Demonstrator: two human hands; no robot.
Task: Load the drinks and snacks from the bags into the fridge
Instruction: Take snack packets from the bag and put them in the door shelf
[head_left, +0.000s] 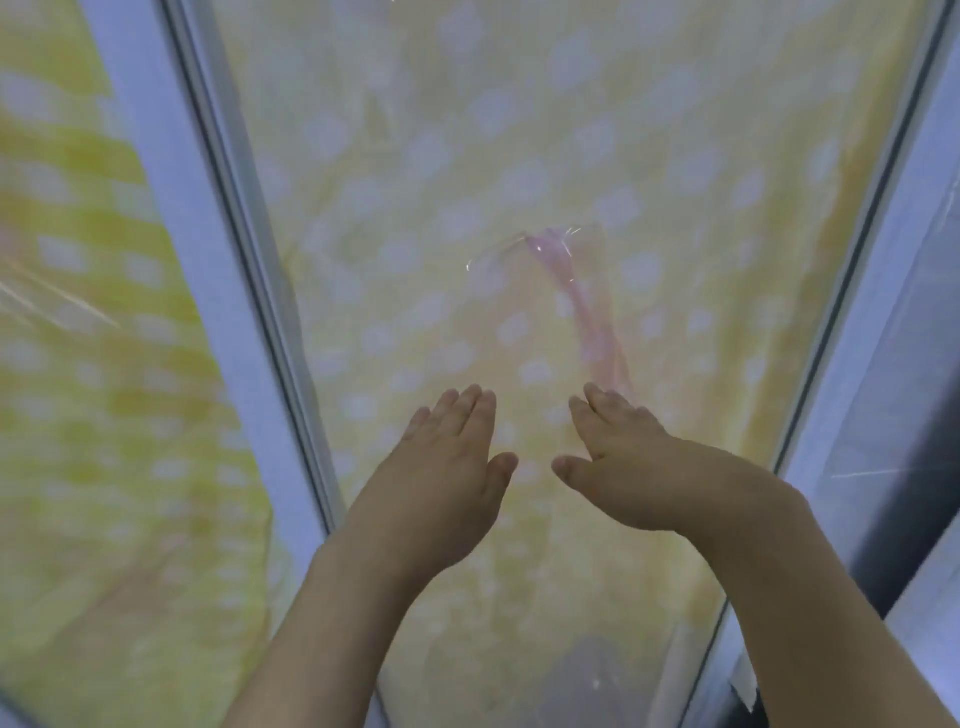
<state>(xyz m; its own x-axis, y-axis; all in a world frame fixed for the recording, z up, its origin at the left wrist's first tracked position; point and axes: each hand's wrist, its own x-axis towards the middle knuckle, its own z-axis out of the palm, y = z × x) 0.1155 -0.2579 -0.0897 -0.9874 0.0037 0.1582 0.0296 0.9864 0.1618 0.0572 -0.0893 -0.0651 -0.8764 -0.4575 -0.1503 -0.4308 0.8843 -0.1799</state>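
Note:
Both my hands reach forward side by side in front of a glass pane (519, 156) set in a pale blue-grey frame. My left hand (447, 467) has straight fingers and holds nothing. My right hand (623, 467) is also flat with fingers extended, thumb pointing toward the left hand. Whether the fingertips touch the glass I cannot tell. Behind the glass hangs yellow cloth with white dots and a faint pink streak (592, 322). No drinks, snacks or bags are in view. The picture is blurred.
A frame post (208, 260) runs diagonally on the left, with a second pane of yellow dotted cloth (104, 415) beyond it. Another frame post (852, 312) and a dark panel (904, 467) stand on the right.

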